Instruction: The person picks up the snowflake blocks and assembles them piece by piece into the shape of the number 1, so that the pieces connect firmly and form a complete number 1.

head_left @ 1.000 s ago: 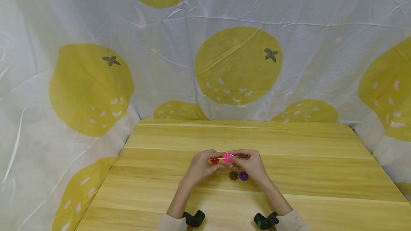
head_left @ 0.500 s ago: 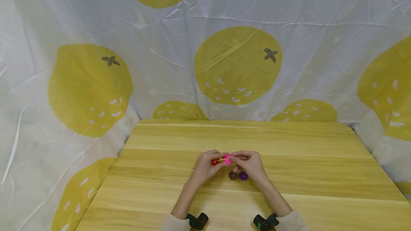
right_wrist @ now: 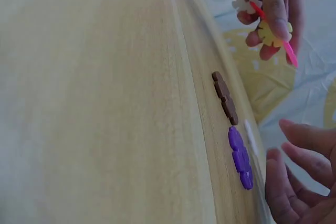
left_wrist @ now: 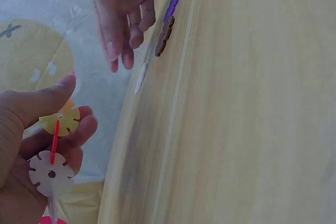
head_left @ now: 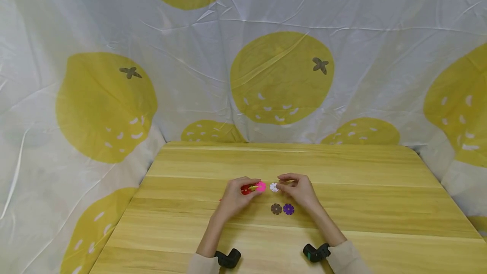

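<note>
My left hand pinches a chain of slotted plastic discs joined edge to edge. In the left wrist view the chain shows a yellow disc by the thumb, a red disc seen edge-on and a white disc. A pink disc sticks out at the chain's right end. On the table, a loose white disc lies beside the fingertips of my right hand. That hand hovers with relaxed fingers and nothing in its grasp; contact with the white disc cannot be told.
A brown disc and a purple disc lie flat, side by side, on the wooden table, nearer to me than the white one. A lemon-print cloth hangs behind the table and along its sides.
My right hand has let go of the pink disc and shifted slightly right. The left hand has drawn the chain left, and the loose white disc has come into view between the hands.
</note>
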The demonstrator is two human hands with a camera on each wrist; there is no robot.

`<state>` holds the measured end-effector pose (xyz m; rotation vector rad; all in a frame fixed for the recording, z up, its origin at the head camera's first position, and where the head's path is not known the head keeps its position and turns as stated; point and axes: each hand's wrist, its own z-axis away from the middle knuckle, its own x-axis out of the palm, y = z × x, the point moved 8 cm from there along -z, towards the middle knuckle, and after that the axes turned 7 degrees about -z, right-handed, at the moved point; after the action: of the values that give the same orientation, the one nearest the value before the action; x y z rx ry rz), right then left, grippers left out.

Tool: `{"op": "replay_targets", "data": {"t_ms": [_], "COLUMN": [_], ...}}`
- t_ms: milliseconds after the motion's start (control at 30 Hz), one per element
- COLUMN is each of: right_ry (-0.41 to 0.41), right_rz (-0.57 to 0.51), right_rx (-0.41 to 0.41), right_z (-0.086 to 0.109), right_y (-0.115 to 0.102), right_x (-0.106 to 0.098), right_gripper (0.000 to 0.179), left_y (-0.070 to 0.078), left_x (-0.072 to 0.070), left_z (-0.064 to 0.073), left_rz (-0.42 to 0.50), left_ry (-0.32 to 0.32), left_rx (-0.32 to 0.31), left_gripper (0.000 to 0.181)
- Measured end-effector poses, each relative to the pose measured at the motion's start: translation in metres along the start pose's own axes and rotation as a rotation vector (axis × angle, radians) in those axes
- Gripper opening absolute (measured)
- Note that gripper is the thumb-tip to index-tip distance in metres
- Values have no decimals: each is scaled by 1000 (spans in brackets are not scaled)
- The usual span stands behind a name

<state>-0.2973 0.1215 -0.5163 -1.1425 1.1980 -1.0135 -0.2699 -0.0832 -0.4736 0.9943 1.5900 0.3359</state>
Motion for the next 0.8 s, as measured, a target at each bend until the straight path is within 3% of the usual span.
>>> {"op": "replay_targets", "data": {"t_ms": [233, 567, 800], "right_ry": [-51, -22, -45], "right_rz": [122, 258, 269], "right_rx": [5, -5, 4], "right_z": [-9, -15, -12], "right_y": [6, 3, 1], "right_x": [7, 15, 15], "right_gripper": [33, 23, 24], "left_y": [-3, -2, -1], "left_x": [1, 2, 4], "left_z": [0, 0, 0], "left_rz": [11, 6, 14], "left_ry": [-32, -54, -63], "left_rx": [-7, -12, -11], "left_gripper": [31, 30, 28]}}
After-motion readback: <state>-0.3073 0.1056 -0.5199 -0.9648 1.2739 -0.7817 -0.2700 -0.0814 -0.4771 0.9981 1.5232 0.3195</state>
